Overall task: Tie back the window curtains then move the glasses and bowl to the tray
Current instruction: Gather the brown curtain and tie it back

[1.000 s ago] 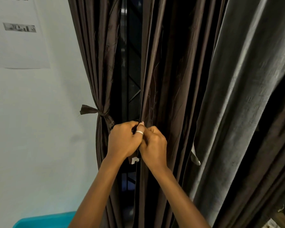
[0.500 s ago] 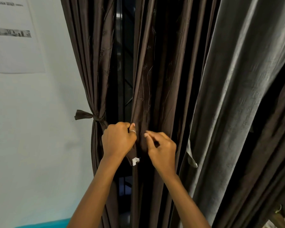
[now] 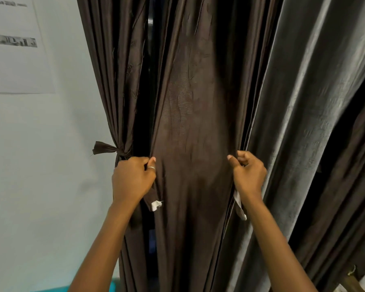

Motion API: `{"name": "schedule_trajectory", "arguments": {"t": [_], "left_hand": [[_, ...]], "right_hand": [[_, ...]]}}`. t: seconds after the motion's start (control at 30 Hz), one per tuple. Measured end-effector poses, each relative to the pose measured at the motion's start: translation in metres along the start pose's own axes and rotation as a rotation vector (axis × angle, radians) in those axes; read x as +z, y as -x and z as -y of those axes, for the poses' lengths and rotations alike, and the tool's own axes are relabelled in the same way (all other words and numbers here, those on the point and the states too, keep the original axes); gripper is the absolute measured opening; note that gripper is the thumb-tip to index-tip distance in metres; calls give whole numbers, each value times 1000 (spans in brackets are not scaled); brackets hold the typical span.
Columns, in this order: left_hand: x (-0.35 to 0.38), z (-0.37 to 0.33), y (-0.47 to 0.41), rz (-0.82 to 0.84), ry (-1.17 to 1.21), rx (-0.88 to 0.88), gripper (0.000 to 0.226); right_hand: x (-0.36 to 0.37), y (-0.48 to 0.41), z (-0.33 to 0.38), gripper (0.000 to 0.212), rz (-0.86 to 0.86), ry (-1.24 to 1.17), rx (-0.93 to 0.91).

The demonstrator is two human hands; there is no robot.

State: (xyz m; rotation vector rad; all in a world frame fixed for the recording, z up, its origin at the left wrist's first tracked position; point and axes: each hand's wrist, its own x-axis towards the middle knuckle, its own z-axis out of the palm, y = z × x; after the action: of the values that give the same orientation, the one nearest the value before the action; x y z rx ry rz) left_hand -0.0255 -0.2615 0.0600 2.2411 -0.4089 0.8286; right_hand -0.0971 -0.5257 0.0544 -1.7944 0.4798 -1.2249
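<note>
A dark brown curtain panel hangs in front of me, stretched flat between my hands. My left hand, with a ring on one finger, grips its left edge, where a short strip with a white tip hangs below the fist. My right hand pinches the right edge, and a white strip dangles under that wrist. To the left, a second brown curtain is gathered and bound by a knotted brown tie. Glasses, bowl and tray are out of view.
A heavy grey curtain hangs on the right, overlapping the brown one. A pale wall with a printed paper sheet is on the left. Something teal shows at the bottom edge. Dark window glass shows between the curtains.
My hands were close together on a fold of the curtain. They have moved apart, the right one going far right, and the panel is spread wide between them.
</note>
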Motion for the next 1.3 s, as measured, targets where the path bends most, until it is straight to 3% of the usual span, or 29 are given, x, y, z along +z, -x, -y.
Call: {"name": "schedule_trajectory", "arguments": {"t": [0.3, 0.43, 0.67, 1.0, 1.17, 1.3], "left_hand": [[0, 13, -3, -37, 51, -15, 44], [1, 16, -2, -58, 82, 20, 43], [15, -9, 10, 41, 208, 70, 57], [30, -21, 21, 149, 475, 44, 35], [29, -22, 22, 180, 495, 19, 44], [28, -37, 21, 161, 361, -12, 70]], "right_hand": [[-1, -1, -12, 8, 3, -46, 48], [5, 18, -5, 19, 47, -38, -50], [38, 63, 26, 4, 213, -117, -149], [72, 98, 36, 15, 305, -222, -131], [77, 111, 29, 9, 262, -222, -140], [80, 115, 27, 12, 206, -213, -120]]}}
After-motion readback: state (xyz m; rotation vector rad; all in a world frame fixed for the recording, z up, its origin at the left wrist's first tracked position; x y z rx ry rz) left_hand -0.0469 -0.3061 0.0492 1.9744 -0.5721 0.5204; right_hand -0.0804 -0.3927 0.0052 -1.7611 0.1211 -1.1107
